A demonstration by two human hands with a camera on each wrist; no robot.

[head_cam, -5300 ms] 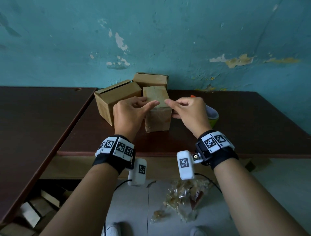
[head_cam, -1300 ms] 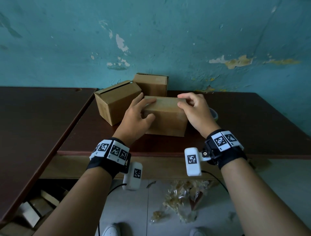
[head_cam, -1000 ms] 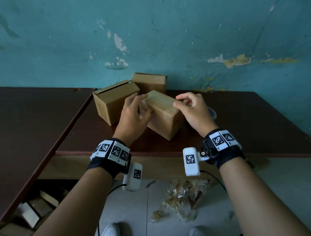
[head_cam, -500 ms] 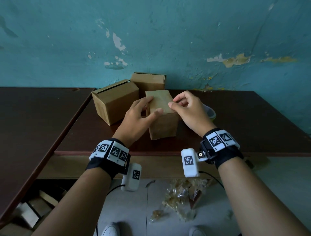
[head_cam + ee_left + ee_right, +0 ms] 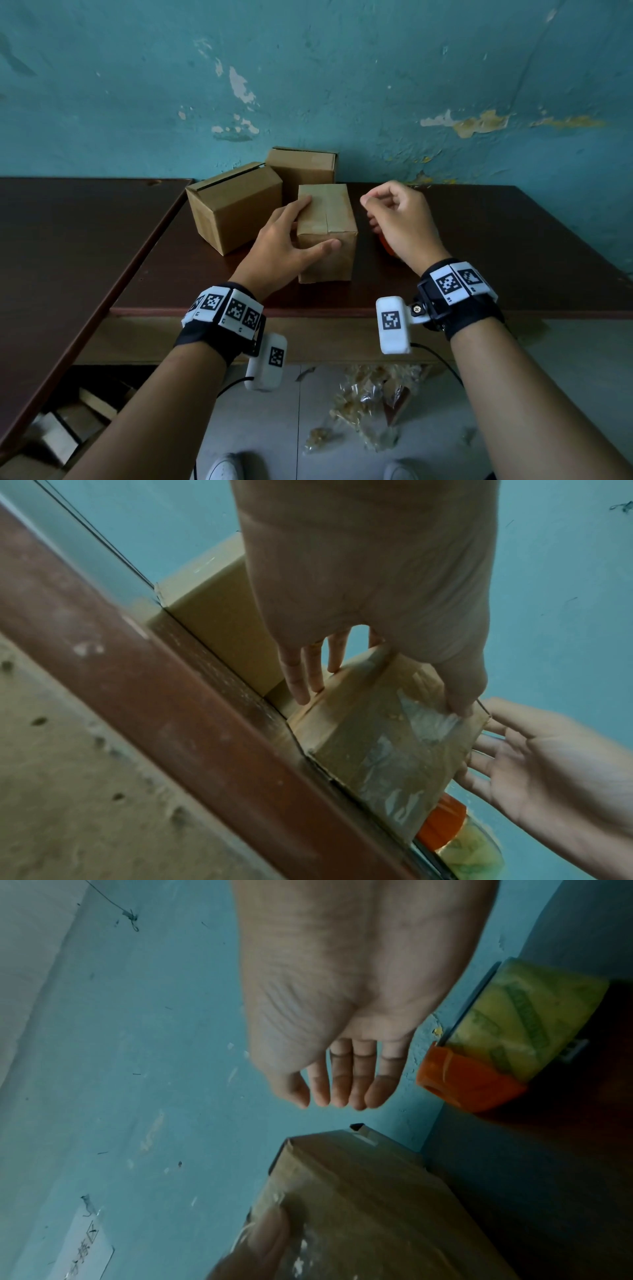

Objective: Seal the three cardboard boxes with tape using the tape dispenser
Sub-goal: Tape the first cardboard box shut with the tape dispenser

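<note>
Three brown cardboard boxes stand on the dark table (image 5: 479, 274). The near box (image 5: 327, 219) stands end-on to me, with clear tape (image 5: 404, 750) on its near face. My left hand (image 5: 298, 229) grips it, fingers on its left top edge and thumb on the front face (image 5: 459, 696). My right hand (image 5: 380, 209) hovers to the right of the box, fingers relaxed and holding nothing (image 5: 337, 1093). Below it lies the orange tape dispenser (image 5: 496, 1042) with a yellow-green roll, mostly hidden in the head view (image 5: 386, 248). A second box (image 5: 236, 205) and a third box (image 5: 303, 168) stand behind.
A teal wall rises right behind the boxes. Another dark table (image 5: 68, 257) adjoins on the left. Crumpled wrappers (image 5: 370, 404) lie on the floor below, and cardboard scraps (image 5: 51, 435) sit under the left table.
Both hands turned the near box from lying crosswise to end-on. My right hand has let go and drawn off to the right; my left hand still holds the box.
</note>
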